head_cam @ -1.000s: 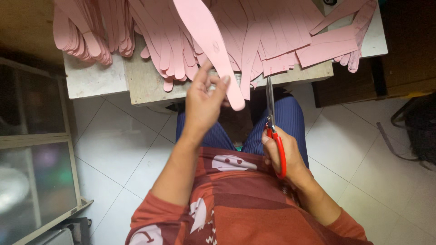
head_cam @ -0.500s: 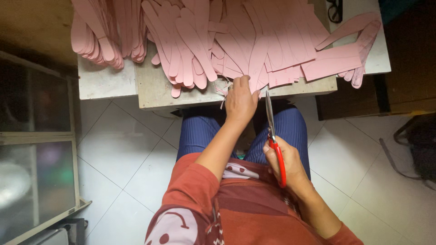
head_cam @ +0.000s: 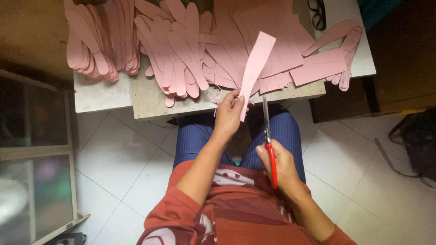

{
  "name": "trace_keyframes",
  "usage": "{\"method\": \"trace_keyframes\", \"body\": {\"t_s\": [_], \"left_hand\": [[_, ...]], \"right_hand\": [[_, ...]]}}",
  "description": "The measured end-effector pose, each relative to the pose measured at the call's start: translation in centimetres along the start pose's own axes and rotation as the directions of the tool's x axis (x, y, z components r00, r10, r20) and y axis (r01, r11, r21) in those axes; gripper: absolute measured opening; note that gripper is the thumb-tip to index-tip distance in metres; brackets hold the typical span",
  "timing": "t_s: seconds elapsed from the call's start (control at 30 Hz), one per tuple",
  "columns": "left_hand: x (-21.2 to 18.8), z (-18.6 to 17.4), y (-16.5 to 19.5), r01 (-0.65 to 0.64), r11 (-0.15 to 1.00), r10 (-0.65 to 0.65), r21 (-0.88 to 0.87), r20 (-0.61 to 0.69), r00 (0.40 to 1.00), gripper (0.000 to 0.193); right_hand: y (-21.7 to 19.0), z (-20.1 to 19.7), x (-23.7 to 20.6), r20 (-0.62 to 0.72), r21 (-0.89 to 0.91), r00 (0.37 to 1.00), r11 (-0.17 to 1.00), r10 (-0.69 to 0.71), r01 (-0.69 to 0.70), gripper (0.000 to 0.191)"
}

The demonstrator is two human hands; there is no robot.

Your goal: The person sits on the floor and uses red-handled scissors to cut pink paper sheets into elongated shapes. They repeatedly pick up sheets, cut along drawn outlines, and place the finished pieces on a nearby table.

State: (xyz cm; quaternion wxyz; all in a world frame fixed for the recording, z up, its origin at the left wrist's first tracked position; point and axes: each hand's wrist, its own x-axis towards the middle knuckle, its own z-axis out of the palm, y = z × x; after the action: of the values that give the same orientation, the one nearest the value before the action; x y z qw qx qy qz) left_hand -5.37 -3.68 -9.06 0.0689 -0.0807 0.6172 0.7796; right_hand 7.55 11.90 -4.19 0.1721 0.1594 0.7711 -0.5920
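Observation:
My left hand [head_cam: 228,114] pinches the lower end of a long pink strip [head_cam: 254,66], holding it up over the table's front edge. My right hand [head_cam: 280,164] grips red-handled scissors [head_cam: 268,138] above my lap, blades closed and pointing toward the table, just right of the strip. Heaps of pink cut pieces [head_cam: 181,50] with rounded ends and uncut pink strips [head_cam: 290,50] cover the table [head_cam: 150,102].
Black glasses [head_cam: 319,12] lie at the table's far right. A stack of pink pieces [head_cam: 97,41] sits on the left. A glass-fronted cabinet [head_cam: 36,163] stands to my left, a dark bag [head_cam: 415,140] on the tiled floor to my right.
My left hand reached to the pile, took one pink strip and lifted it clear. The scissors stayed in my right hand over my lap.

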Motion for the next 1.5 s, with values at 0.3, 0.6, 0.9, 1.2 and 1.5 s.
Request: {"method": "trace_keyframes", "body": {"t_s": [0.3, 0.6, 0.9, 1.2, 1.5], "left_hand": [[-10.3, 0.1, 1.8, 0.046, 0.948, -0.005, -0.316, 0.129, 0.992, 0.029], [-10.6, -2.3, 7.0, -0.296, 0.94, 0.298, -0.17, -0.014, 0.955, 0.028], [-12.8, -2.5, 9.8, -0.109, 0.948, 0.161, -0.299, 0.155, 0.975, 0.044], [-14.6, -1.2, 8.9, -0.021, 0.96, 0.074, -0.28, 0.181, 0.981, 0.044], [-13.6, -1.0, 8.0, -0.002, 0.95, 0.057, -0.313, 0.166, 0.984, 0.045]], "right_hand": [[-0.2, -0.2, -1.5, 0.009, 0.224, 0.976, 0.952, -0.216, 0.208, 0.025], [1.6, -1.2, -5.0, 0.181, 0.195, 0.952, 0.957, -0.248, 0.213, 0.013], [1.3, -1.1, -5.5, 0.333, 0.331, 0.91, 0.934, -0.248, 0.133, 0.06], [-3.8, -1.2, -6.3, 0.378, 0.06, 0.792, 0.866, -0.479, 0.496, 0.094], [-4.6, -1.0, -5.7, 0.348, -0.024, 0.821, 0.871, -0.452, 0.49, 0.096]]}}
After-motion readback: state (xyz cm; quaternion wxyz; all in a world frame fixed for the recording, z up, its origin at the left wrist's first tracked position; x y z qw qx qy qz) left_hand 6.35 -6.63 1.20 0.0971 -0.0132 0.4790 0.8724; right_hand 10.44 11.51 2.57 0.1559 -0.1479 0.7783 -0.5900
